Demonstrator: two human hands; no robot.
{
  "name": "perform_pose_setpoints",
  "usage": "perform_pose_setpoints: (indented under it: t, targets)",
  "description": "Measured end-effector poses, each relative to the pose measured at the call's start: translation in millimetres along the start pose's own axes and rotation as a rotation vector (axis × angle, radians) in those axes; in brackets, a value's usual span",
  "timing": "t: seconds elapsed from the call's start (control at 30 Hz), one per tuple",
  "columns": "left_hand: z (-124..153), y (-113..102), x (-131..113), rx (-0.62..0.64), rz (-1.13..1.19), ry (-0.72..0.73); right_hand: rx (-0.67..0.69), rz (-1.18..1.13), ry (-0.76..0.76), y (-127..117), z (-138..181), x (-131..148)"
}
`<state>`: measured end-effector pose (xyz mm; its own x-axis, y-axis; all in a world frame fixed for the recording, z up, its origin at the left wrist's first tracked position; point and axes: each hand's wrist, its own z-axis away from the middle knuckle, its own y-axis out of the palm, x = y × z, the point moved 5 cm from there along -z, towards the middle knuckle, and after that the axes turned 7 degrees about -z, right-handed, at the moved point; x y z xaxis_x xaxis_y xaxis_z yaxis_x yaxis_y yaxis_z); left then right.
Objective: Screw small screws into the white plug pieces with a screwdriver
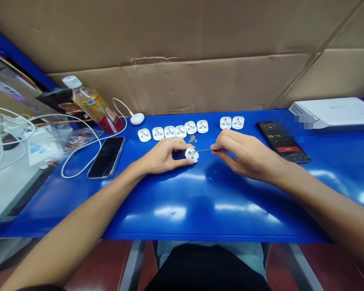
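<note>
- We have both hands busy over the blue bench [197, 194].
- Left hand [162, 157]: pinching a small round white plug body [195, 159], thumb nearer us, fingers beyond.
- Right hand [241, 153]: gripping a thin screwdriver [204, 150], handle mostly hidden; tip reaches the plug body's terminals, exact contact too small to tell.
- Clock centre is the plug body, mid-bench: loose screws [193, 139] just beside at 12; six white plug covers [170, 131] strung from 10 to 1; a pair of covers [238, 123] near 2.
- Step, our judgement: driver work on a terminal; next move calls for a steady pinch and the tip square in the screw head.
- Writing: running phone [279, 139] at 3 shows "00:13" plus blurred digits, red button.
- Drink bottle [94, 106] at 10: yellow label, brand unreadable to us.
- White box [336, 109], between 2 and 3: print blurred.
- Dark-screened phone [106, 157] at 9: nothing readable.
</note>
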<state>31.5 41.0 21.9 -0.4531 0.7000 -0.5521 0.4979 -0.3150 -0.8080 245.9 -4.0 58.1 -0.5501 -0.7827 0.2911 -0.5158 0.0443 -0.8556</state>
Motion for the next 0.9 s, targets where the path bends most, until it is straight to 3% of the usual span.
perform_pose_setpoints:
  t: [0.17, 0.37, 0.5, 0.67, 0.8, 0.9]
  targets:
    - [-1, -2, 3, 0.021, -0.012, -0.049, -0.082, -0.026, 0.080, 1, 1, -9]
    - [-1, -1, 4, 0.008, 0.003, -0.053, -0.153, -0.084, -0.106, 2, 1, 6]
    - [-1, 0, 4, 0.018, 0.005, -0.068, -0.215, -0.025, -0.006, 0, 2, 1]
    - [-1, 0, 4, 0.017, 0.002, -0.069, -0.232, -0.068, -0.058, 0, 2, 4]
    - [-1, 2, 4, 0.034, -0.001, -0.069, -0.249, -0.045, 0.047, 1, 3, -1]
    - [-1, 3, 4, 0.037, 0.006, -0.075, -0.250, -0.052, 0.000, 2, 3, 1]
